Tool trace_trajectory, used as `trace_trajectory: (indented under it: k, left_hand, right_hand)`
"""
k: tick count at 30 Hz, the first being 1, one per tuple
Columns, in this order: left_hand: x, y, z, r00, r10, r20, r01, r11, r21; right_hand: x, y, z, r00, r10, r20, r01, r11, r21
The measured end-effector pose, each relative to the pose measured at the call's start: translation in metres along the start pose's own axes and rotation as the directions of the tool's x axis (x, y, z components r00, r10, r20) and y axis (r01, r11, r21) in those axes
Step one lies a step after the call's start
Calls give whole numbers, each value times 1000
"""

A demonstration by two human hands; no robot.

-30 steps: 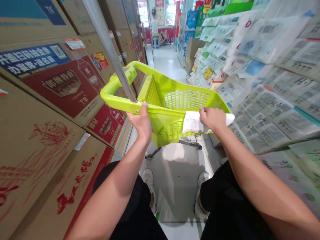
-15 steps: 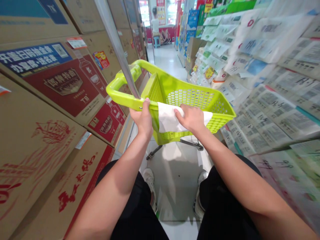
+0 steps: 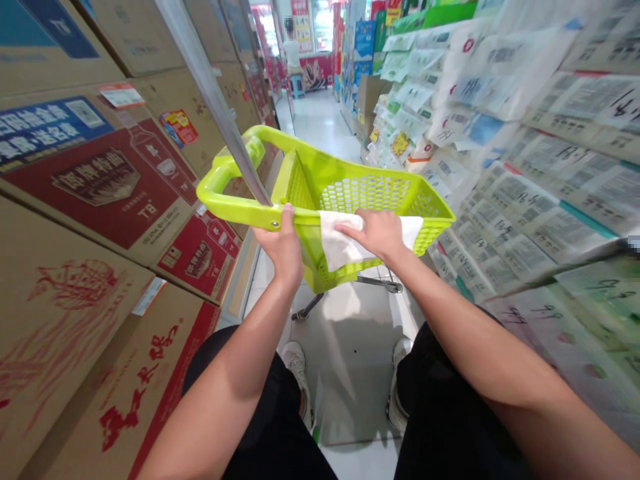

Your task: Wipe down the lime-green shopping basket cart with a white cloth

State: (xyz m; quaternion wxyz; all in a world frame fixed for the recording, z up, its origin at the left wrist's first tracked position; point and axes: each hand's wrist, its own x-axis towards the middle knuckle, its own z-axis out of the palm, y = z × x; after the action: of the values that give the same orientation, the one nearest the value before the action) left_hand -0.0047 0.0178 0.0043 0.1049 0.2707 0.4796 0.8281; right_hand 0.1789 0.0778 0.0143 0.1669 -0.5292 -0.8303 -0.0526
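A lime-green shopping cart (image 3: 310, 173) with a perforated basket stands sideways in front of me, in the middle of the head view. My left hand (image 3: 284, 250) grips its side near the handle end, thumb on top of the rim and fingers hidden beneath. A white cloth (image 3: 340, 243) drapes over the basket's near rim. My right hand (image 3: 377, 233) presses the cloth against that rim, its fingers curled over the edge and partly hidden. The basket's inside looks bare where it shows.
Stacked cardboard cartons (image 3: 115, 173) line the left side. Packs of tissue paper (image 3: 540, 187) are piled on the right. A metal pole (image 3: 215, 100) slants down to the cart's handle. Far down the aisle a person (image 3: 293, 53) is near a blue stool (image 3: 297, 85).
The view has shifted, so cart and shelves sit slightly further left. My right hand has slid a little left along the rim with the cloth; my left hand keeps its grip.
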Motion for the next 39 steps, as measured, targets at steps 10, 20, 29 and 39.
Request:
trace_trajectory:
  k: [10,20,29,39]
  left_hand:
    - [16,7,-6,995,-88,37,92,991,-94]
    - [23,-6,-6,1000,11,-5,-11,996,-87]
    - [-12,-1,11,995,-84,55,88,994,-70]
    - [36,1,-10,990,-103,94,120,973,-197]
  right_hand:
    - [4,-27,-3,996,-83,31,83,997,2]
    - [-3,53,12,1000,-17,11,18,992,-128]
    - [9,-37,-3,998,-29,-57,32,998,52]
    - [-7,24,-1,995,-70,78,75,995,-63]
